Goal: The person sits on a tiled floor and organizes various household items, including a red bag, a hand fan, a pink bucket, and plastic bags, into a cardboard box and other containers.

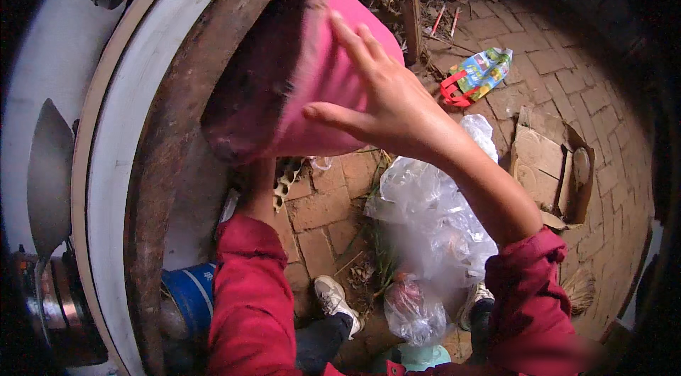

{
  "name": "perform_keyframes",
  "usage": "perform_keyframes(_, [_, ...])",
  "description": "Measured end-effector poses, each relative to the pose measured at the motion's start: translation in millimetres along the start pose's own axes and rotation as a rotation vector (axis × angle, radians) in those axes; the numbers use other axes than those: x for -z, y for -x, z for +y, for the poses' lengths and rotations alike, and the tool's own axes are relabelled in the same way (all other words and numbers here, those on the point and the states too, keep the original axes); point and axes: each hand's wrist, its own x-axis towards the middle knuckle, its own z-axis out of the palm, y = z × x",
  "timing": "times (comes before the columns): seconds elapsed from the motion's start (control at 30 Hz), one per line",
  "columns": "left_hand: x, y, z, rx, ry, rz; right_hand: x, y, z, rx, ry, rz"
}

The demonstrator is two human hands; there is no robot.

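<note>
A pink container, like a basin or bucket, is tilted with its dark, dirt-stained inside facing left. My right hand lies against its outer side, fingers stretched and thumb spread apart. Below the container my left wrist shows, but the container hides that hand and its fingers. Both forearms come up in rolled red sleeves. Beneath my right forearm a heap of clear plastic bags lies on the brick floor. A smaller clear bag with something reddish in it sits near my feet.
A wood-edged white ledge curves along the left, with a cleaver-like blade on it. Below stands a blue canister. An egg tray lies under the container. Farther right are a colourful bag and flattened cardboard.
</note>
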Motion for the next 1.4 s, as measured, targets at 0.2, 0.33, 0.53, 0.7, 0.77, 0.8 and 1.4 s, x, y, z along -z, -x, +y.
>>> perform_keyframes(0.2, [21.0,-10.1,32.5,0.005,0.08,-0.052,-17.6,-37.0,-1.4,0.042,-0.144,-0.023])
perform_keyframes(0.33, [35.7,-2.3,36.1,-0.03,0.096,-0.033,-34.9,-75.6,27.0,0.221,-0.142,0.013])
perform_keyframes(0.53, [-19.8,5.6,6.7,-0.193,-0.053,0.134,-61.4,-143.0,60.0,0.57,-0.001,-0.157])
perform_keyframes(0.7, [-4.5,-9.4,-26.2,-0.271,-0.13,0.22,-161.6,-149.3,70.2,0.483,0.181,0.071])
perform_keyframes(0.77, [17.7,-5.4,-10.3,-0.299,-0.153,0.319,-173.2,-130.2,57.4,0.37,0.065,0.158])
perform_keyframes(0.8, [33.7,0.6,0.6,-0.369,-0.515,0.226,-177.2,-116.9,52.4,0.296,0.113,0.219])
perform_keyframes(1.4, [-24.4,-19.8,96.4,-0.311,-0.701,0.295,-170.1,-64.7,56.2,-0.065,0.746,0.206])
